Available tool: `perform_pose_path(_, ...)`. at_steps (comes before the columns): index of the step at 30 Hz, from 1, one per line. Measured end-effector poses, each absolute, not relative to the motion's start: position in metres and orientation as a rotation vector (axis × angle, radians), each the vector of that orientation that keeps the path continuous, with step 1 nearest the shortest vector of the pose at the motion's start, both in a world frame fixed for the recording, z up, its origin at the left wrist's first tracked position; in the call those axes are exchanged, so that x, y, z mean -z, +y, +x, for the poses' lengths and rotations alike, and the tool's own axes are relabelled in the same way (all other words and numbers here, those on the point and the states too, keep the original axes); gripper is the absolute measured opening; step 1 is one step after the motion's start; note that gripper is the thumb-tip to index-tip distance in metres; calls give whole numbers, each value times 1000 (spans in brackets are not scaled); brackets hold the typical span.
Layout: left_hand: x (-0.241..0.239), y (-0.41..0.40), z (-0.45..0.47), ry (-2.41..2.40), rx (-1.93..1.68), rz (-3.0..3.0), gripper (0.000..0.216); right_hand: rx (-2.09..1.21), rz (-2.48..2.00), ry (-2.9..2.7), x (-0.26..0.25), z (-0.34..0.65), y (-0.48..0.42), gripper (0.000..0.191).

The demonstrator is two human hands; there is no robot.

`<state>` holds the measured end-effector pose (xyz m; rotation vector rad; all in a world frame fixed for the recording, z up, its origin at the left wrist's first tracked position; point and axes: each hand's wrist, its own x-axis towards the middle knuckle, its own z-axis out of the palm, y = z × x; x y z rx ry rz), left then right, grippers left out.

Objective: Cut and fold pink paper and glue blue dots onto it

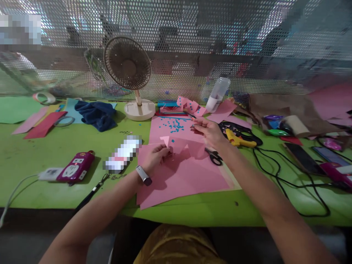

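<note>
My left hand (155, 156) is closed on a small pink paper piece (165, 140) above large pink paper sheets (181, 172) on the green table (55, 146). A watch sits on that wrist. My right hand (209, 130) is raised over the sheets with its fingertips pinched together at about the scattered blue paper bits (176, 126); what they pinch is too small to make out. Black-handled scissors (213, 156) lie on the pink paper just below my right hand.
A desk fan (129, 73) stands at the back, with a blue cloth (95, 113) to its left. A power strip (74, 168) lies at left. A yellow glue gun (239, 140), its black cable (280, 176), a clear bottle (218, 93) and phones (302, 157) lie at right.
</note>
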<state>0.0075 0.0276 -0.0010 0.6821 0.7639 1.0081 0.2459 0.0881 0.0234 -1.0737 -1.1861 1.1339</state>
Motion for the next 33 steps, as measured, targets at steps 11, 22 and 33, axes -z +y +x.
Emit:
perform_pose_path(11, 1, 19, 16, 760, -1031, 535, 13, -797, -1144, -1753, -9, 185, 6, 18)
perform_pose_path(22, 3, 20, 14, 760, -978, 479, 15, -476, -1149, -1840, -8, 185, 6, 7)
perform_pose_path(33, 3, 20, 14, 758, -972, 536, 22, -371, -1173, -1881, -5, 187, 8, 10)
